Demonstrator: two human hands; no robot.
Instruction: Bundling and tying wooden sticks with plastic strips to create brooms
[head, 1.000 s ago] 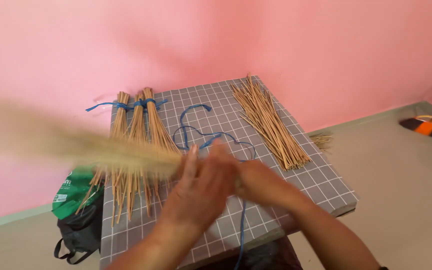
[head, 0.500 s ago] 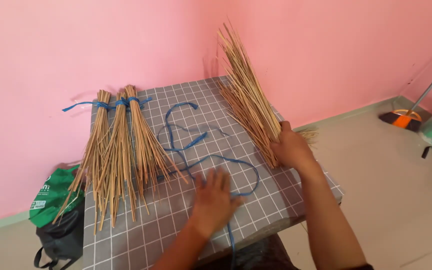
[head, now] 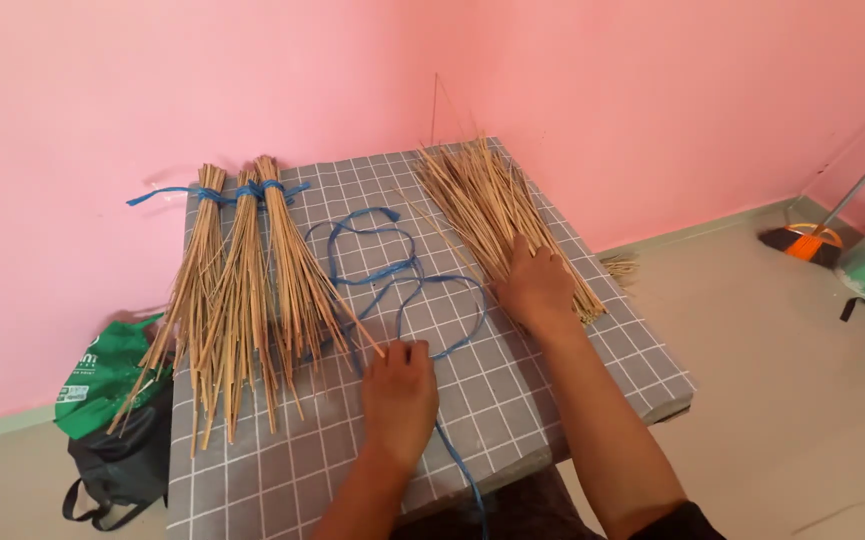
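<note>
The right hand (head: 535, 285) lies palm down on the near end of the loose sticks (head: 492, 215), fingers spread flat over them, pressing rather than closing round them. The left hand (head: 399, 385) rests on the blue string (head: 392, 275) near the front edge of the tabletop (head: 552, 370), fingers bent over the strand; whether it pinches the string I cannot tell. The loose sticks lie along the right edge, their long axis running from the right hand away toward the far right corner by the pink wall (head: 202, 80). The string loops over the middle of the tabletop, between the two hands and nearer the left. Three tied bundles (head: 242, 280) lie side by side along the left edge, well apart from the right hand
</note>
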